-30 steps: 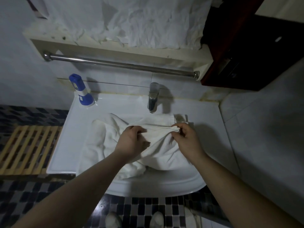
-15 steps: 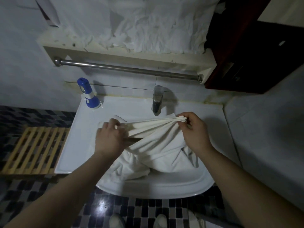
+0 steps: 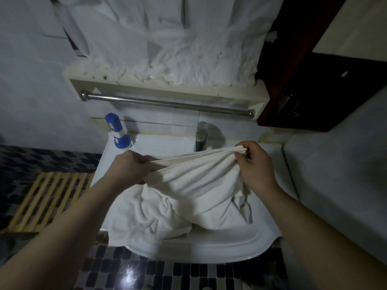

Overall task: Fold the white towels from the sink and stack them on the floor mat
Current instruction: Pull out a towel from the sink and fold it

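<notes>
A white towel [image 3: 194,181] hangs stretched between my two hands above the white sink [image 3: 209,245]. My left hand [image 3: 130,168] grips its left upper edge, fingers curled round the cloth. My right hand [image 3: 254,166] pinches the right corner near the tap. The towel's lower part still drapes into the basin. More white towel cloth [image 3: 144,222] lies bunched in the sink below, its edge hanging over the front rim. The wooden slatted floor mat [image 3: 48,201] lies on the tiled floor to the left of the sink.
A blue and white bottle [image 3: 118,133] stands at the sink's back left corner. The metal tap [image 3: 201,136] rises behind the towel. A steel rail [image 3: 167,104] runs under a shelf with crumpled white cloth [image 3: 178,49]. A dark cabinet [image 3: 314,80] is at the right.
My hands have drawn apart and lifted the towel's top edge, pulling it taut out of the basin. The left hand slid left along the edge.
</notes>
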Tool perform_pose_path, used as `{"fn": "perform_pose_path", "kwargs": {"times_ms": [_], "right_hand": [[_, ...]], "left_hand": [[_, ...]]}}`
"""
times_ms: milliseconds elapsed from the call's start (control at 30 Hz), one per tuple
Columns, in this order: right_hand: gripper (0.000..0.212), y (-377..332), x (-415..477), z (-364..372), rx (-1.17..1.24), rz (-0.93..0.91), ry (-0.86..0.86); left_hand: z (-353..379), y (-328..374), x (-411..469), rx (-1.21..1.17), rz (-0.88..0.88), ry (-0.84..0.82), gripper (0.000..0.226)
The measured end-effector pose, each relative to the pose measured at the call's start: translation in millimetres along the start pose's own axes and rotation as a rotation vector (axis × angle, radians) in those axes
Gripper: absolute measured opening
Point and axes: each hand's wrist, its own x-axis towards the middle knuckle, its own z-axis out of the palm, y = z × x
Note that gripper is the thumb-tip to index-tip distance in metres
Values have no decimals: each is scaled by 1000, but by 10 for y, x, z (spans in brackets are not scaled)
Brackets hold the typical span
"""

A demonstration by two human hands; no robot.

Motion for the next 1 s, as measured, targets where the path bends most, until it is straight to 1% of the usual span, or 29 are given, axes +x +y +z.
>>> {"fn": "perform_pose_path", "kwargs": {"times_ms": [67, 133, 267, 333, 400, 433, 567, 600, 733, 767, 833, 900, 967, 1000], "right_hand": [[9, -129, 68, -24, 11, -9, 22], [10, -283, 131, -75, 21, -53, 35], [9, -553, 255, -230, 56, -125, 49], [10, -693, 298, -320, 46, -164, 63], [10, -836, 345, -429, 41, -184, 90], [10, -922, 369, -497, 48, -183, 101], [12, -1264, 438, -764, 107, -183, 110], [11, -1331, 451, -805, 136, -184, 107], [11, -1763, 454, -1084, 317, -212, 117], [11, -1853, 456, -1122, 351, -221, 111], [12, -2023, 474, -1225, 385, -248, 113], [12, -2187, 479, -1339, 387, -293, 125], [11, -2311, 501, -1413, 384, -328, 134], [11, -2353, 513, -1438, 388, -333, 143]], "left_hand": [[-149, 149, -21, 103, 9, -86, 20], [-314, 294, -80, 273, 33, -120, 24], [-619, 498, -197, 409, 17, -66, 30], [-770, 615, -270, 419, 66, 20, 38], [-950, 747, -362, 367, 137, 122, 49], [-1057, 829, -410, 351, 174, 152, 50], [-1427, 1130, -606, 240, 244, 194, 32], [-1473, 1178, -624, 144, 239, 175, 30], [-1692, 1412, -801, -432, 210, 51, 22], [-1734, 1457, -830, -530, 214, 44, 22], [-1827, 1578, -901, -651, 267, 67, 25], [-1929, 1712, -999, -682, 330, 166, 27], [-2024, 1817, -1048, -608, 378, 292, 27], [-2061, 1858, -1065, -593, 398, 325, 26]]}}
